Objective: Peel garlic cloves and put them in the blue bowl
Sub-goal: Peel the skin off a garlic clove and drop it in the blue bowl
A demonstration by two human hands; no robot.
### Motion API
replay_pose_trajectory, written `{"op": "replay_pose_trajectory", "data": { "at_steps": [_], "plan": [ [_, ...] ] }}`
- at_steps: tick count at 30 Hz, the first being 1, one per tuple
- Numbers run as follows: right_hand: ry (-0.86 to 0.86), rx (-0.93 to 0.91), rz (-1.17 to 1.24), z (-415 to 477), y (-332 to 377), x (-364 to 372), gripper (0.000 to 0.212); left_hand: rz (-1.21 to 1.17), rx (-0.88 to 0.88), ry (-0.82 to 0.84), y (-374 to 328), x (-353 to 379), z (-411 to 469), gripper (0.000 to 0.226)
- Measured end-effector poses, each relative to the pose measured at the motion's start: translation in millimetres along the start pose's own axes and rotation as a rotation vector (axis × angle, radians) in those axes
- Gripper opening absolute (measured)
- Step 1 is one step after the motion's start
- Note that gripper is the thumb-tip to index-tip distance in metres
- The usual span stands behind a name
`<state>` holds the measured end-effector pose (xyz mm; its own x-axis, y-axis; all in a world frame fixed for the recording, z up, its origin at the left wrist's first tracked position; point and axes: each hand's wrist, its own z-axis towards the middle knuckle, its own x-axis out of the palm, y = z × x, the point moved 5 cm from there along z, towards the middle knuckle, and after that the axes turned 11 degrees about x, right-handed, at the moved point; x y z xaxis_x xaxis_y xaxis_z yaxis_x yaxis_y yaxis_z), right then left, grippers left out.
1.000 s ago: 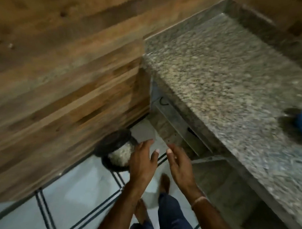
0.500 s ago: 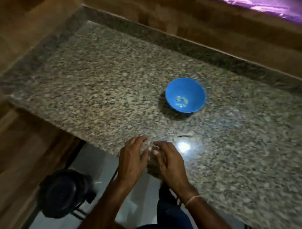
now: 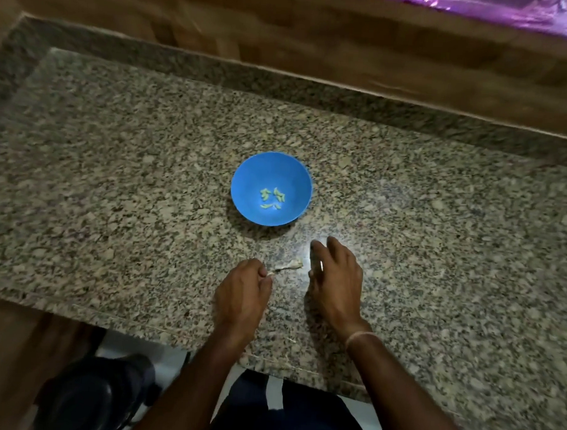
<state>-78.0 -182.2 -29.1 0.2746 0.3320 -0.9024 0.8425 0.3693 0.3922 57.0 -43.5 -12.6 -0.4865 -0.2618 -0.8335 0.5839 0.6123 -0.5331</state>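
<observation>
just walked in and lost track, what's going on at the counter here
A person is peeling garlic at a granite counter. The left hand pinches one end of a pale garlic piece lying on the stone, while the right hand hovers open beside it. Just beyond the hands, a blue bowl holds a handful of peeled cloves.

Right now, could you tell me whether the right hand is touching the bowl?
Apart. The head view shows bare granite between the right hand and the bowl.
</observation>
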Motion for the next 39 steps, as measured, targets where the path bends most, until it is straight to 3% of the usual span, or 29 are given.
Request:
{"op": "replay_pose_trajectory", "data": {
  "at_steps": [3,9,14,17,19,23,26,28,30,33,35,39],
  "plan": [
    [0.036,0.024,-0.062,8.1,3.7,-1.2,0.058,-0.024,0.012,-0.011,-0.1,-13.1,-1.5,0.014],
    [0.008,0.074,-0.091,9.2,9.1,1.3,0.062,-0.011,0.192,-0.264,-42.8,-74.7,52.5,0.014],
    [0.019,0.099,-0.073,7.9,11.9,-0.8,0.064,0.155,0.305,-0.186,-52.0,-82.6,110.2,0.022],
    [0.02,0.11,-0.03,5.6,9.7,-3.7,0.063,0.065,0.482,-0.283,-59.6,-81.0,80.9,0.019],
    [0.015,0.118,-0.004,3.5,8.1,-5.2,0.062,-0.034,0.567,-0.175,-58.6,-56.3,49.4,0.018],
    [0.002,0.117,0.068,0.5,3.0,-4.8,0.059,-0.077,0.557,0.063,-38.4,7.3,31.0,0.038],
    [-0.008,0.108,0.105,-1.8,-0.2,-3.5,0.059,-0.107,0.507,0.089,-31.3,26.7,36.1,0.029],
    [-0.014,0.097,0.133,-3.1,-2.7,-2.2,0.058,-0.275,0.379,0.064,-23.8,30.2,37.5,0.022],
    [-0.02,0.096,0.284,-3.3,-7.1,-4.5,0.05,-0.624,0.099,0.094,-16.9,31.1,37.0,0.018],
    [0.138,0.215,0.814,-6.9,-7.0,-13.7,0.036,-1.24,-0.312,0.264,-28.6,38.3,24.9,0.02],
    [0.18,0.204,0.972,-13.3,0.9,-24.6,0.028,-1.385,-0.365,0.297,-38.7,40.5,19.4,0.024],
    [0.121,0.167,1.079,-22.7,0.9,-42.1,0.021,-1.354,-0.237,0.315,-59.4,40.8,12.0,0.031]
  ]
}}
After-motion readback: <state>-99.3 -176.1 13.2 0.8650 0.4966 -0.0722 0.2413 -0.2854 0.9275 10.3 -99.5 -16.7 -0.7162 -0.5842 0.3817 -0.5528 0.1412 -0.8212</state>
